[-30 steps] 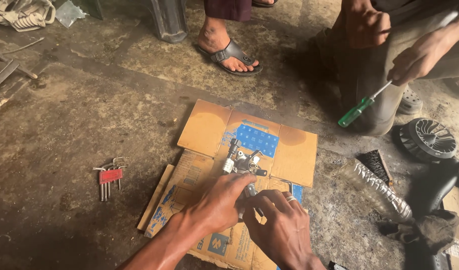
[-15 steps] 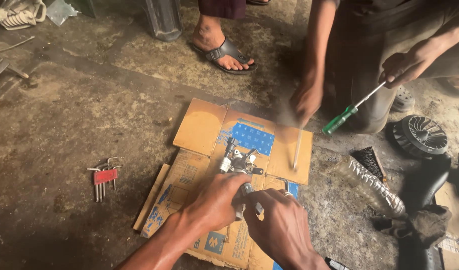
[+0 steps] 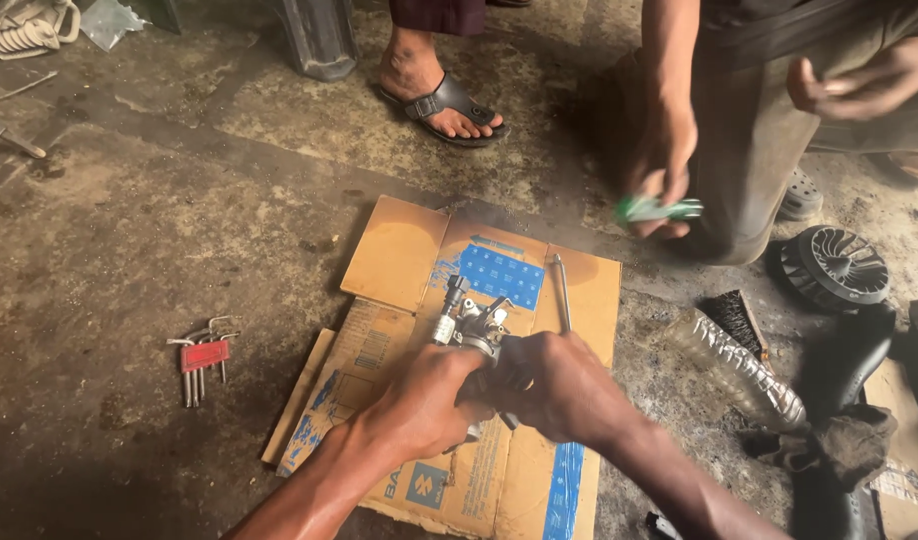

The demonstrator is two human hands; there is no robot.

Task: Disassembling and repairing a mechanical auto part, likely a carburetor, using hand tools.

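Both my hands grip a small grey metal carburettor [image 3: 469, 318] over a flattened cardboard box [image 3: 399, 250] on the concrete floor. My left hand [image 3: 429, 405] wraps its lower left side. My right hand [image 3: 559, 385] clasps it from the right. The top of the part, with its fittings, sticks out above my fingers. A thin metal rod [image 3: 562, 292] lies on the cardboard just beyond my right hand.
Another person crouches at the top right, one hand [image 3: 661, 190] holding a green-handled screwdriver [image 3: 659, 209]. A sandalled foot [image 3: 434, 95] stands behind the cardboard. A red hex key set [image 3: 204, 355] lies left. A plastic bottle [image 3: 739, 365], brush [image 3: 734, 318], fan wheel [image 3: 837, 265] and rag [image 3: 839, 445] lie right.
The other person has laid a metal rod on the cardboard and moved the green screwdriver into the lower hand. My hands have stayed on the carburettor.
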